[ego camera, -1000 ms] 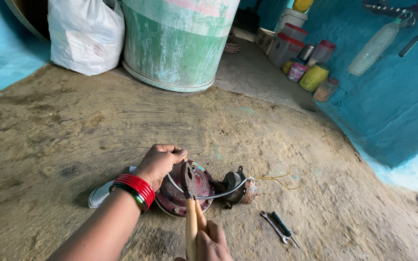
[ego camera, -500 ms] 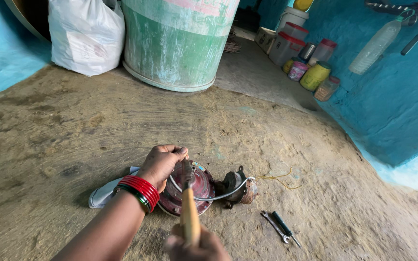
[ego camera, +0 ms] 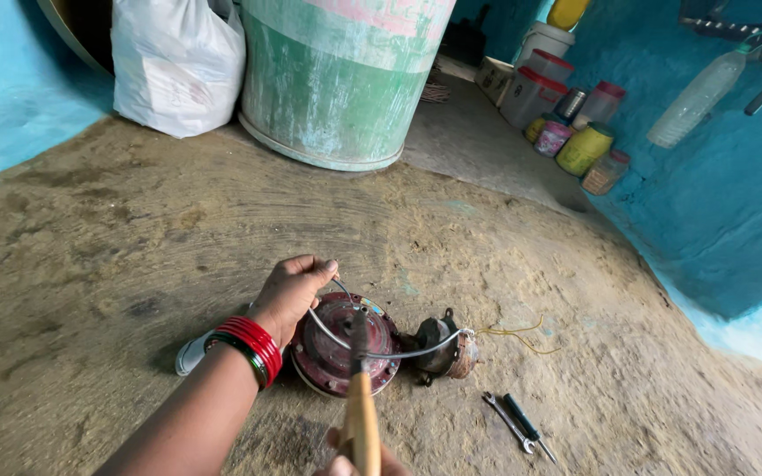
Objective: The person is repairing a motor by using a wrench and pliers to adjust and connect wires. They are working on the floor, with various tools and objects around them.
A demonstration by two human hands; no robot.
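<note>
Earthen floor (ego camera: 134, 264); round red motor housing (ego camera: 332, 348) lying on it, cover on, smaller rusty part (ego camera: 447, 348) beside; left hand (ego camera: 291, 295), fingers pinching grey wire (ego camera: 346, 339); right hand (ego camera: 359, 463), fingers wrapped round wooden-handled hammer (ego camera: 362, 414) over housing; spanner (ego camera: 509, 421) and screwdriver (ego camera: 526, 426) unused nearby

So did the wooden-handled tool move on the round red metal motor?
Yes. The wooden-handled tool slid right, its tip now nearer the middle of the round red metal motor.
</note>
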